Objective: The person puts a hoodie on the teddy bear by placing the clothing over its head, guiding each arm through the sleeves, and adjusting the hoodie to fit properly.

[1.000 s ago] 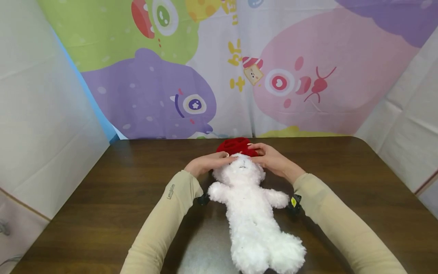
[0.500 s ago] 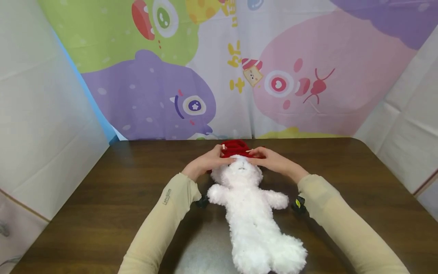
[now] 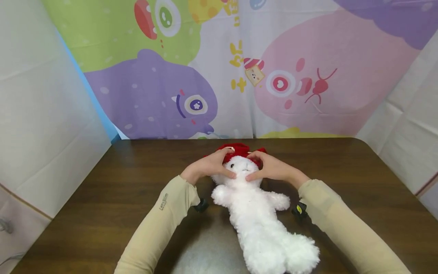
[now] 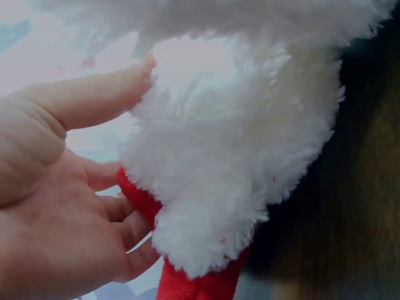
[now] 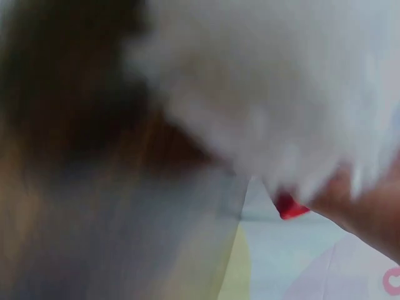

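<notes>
A white plush toy animal [image 3: 253, 217] lies on its back on the table, face up, its legs towards me. On its head sits a red hat [image 3: 239, 149]. My left hand [image 3: 209, 166] grips the head from the left, thumb at the chin and fingers up by the hat. From the other side my right hand [image 3: 276, 167] holds the head the same way. In the left wrist view the thumb [image 4: 100, 100] presses the white fur, and red cloth shows at the fingers. Fur fills much of the blurred right wrist view, hiding most of the right hand [image 5: 362, 203].
The dark wooden table [image 3: 137, 198] ends at a cartoon-printed curtain [image 3: 236, 68] behind the toy. White panels [image 3: 44, 95] stand at both sides. A dark wrist camera [image 3: 202, 205] hangs under the left sleeve, another [image 3: 299, 209] under the right.
Both thumbs have moved from the upper face down to the chin, so more of the face shows. The toy's body and legs have shifted a little to the right.
</notes>
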Demonstrator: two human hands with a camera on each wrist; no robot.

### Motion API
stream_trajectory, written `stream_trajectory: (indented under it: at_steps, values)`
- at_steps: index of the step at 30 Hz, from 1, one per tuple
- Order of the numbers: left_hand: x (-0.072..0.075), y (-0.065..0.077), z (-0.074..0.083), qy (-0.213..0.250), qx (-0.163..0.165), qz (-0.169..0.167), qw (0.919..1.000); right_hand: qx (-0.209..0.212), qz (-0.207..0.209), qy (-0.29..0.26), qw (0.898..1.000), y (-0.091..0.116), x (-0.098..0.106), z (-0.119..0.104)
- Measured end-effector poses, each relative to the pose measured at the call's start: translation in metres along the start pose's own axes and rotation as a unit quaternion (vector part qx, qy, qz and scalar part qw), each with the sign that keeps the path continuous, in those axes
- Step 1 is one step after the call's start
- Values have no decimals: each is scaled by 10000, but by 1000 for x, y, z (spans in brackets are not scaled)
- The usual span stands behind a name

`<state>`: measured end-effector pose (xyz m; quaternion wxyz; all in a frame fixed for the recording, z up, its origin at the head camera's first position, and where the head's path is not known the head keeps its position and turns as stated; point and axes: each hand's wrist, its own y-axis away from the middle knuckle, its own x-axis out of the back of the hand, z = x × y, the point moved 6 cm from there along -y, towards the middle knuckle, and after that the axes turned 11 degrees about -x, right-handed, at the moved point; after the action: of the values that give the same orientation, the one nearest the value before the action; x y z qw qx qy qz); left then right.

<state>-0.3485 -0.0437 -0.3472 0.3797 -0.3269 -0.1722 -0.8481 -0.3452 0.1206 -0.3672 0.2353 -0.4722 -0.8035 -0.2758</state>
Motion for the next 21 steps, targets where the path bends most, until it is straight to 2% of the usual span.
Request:
stream_trajectory:
  at_steps: [4,8,10,15,18,21]
  values:
    - [-1,1,0,256,111,161,9995,71,167,-67,9998,4,-1,-4]
    - [-2,3,4,449,-25,349,9984,122,407,-61,9991,6,0,-6]
    - [-2,3,7,315,-195,424,9984,98,561,-29,9984,7,1,-6]
    - [-1,2,14,-363,-672,610,9952,46,898,17,9959,11,3,-6]
    - [-1,3,16,-461,-870,760,9922,96,1017,30,9948,12,3,-6]
    - [-1,5,13,-434,-872,1010,9901,142,1096,34,9939,13,2,-6]
